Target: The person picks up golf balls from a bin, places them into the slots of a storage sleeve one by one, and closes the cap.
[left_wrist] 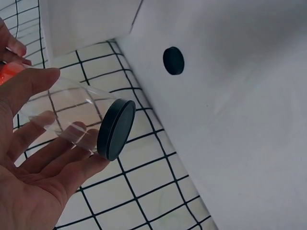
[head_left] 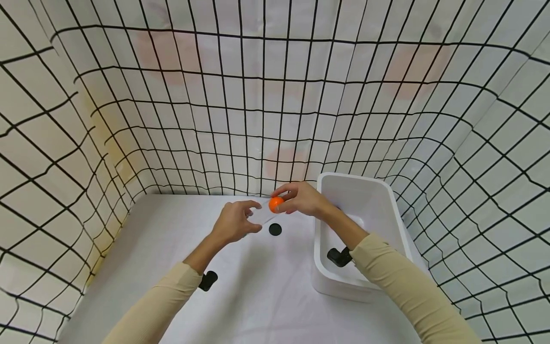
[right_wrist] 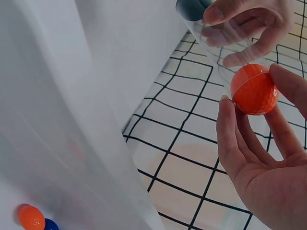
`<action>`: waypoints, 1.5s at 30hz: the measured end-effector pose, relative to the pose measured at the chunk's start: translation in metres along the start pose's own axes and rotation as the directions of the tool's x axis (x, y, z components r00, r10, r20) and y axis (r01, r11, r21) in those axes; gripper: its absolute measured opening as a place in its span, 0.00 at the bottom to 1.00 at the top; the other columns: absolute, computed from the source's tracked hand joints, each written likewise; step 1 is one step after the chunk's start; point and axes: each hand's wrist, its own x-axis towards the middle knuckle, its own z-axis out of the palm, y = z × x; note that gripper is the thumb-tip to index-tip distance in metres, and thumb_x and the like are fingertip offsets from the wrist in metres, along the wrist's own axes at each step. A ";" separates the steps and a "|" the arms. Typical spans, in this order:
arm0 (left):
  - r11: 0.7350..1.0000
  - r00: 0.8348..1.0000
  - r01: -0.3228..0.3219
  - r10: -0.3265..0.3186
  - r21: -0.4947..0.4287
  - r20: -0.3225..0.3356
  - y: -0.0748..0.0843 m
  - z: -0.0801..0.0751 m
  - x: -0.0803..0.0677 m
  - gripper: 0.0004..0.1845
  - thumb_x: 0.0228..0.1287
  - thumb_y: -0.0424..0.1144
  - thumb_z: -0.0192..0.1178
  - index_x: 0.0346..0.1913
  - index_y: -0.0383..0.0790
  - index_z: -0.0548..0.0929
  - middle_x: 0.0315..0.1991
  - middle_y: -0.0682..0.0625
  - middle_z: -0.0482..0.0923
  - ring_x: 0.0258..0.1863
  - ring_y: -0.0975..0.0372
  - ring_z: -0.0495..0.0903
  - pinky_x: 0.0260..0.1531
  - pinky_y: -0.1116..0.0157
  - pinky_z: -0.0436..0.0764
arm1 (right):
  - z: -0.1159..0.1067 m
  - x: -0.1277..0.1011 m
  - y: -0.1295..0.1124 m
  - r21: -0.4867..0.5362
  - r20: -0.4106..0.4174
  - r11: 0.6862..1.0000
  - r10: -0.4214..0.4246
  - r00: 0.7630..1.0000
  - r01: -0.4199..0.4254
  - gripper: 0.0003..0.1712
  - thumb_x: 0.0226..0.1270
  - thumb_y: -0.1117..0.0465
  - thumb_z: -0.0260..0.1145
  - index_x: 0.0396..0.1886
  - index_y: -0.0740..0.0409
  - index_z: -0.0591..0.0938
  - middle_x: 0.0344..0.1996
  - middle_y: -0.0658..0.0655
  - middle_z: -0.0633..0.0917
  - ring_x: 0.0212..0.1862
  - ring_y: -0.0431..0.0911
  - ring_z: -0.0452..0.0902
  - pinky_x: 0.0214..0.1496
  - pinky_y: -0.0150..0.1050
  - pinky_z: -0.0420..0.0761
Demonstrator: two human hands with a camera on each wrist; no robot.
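From my remote seat, I judge the step in hand to be loading: an orange ball (head_left: 276, 204) meets the mouth of a clear tube (left_wrist: 86, 101) above the far edge of the bench (head_left: 165, 234). The right hand (head_left: 298, 199) has its thumb and fingers clamped on the ball. The left hand (head_left: 235, 220) is curled round the tube, whose other end wears a dark cap (left_wrist: 117, 130). A curved line crosses the ball in the right wrist view; I take it for the tube's rim, so the ball is perhaps partly in, though I cannot be certain.

As I see it, the next move calls for a straight push along the tube, then a release, with the left hand steady. A black disc (head_left: 275, 229) lies near the bench's far edge, left of the white bin (head_left: 324, 282) at the far right corner; it looks like a matching cap. Another orange ball (right_wrist: 31, 218) and a blue ball (right_wrist: 51, 224) lie in the bin.
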 end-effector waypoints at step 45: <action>1.000 0.999 -0.013 0.014 0.027 -0.037 -0.029 -0.005 -0.010 0.23 0.51 0.38 0.75 0.53 0.44 0.87 0.40 0.43 0.89 0.35 0.58 0.85 0.38 0.59 0.84 | -0.085 -0.012 0.073 -0.075 -0.304 0.984 0.135 0.943 -0.165 0.27 0.65 0.58 0.72 0.63 0.56 0.80 0.59 0.67 0.82 0.57 0.58 0.82 0.56 0.49 0.84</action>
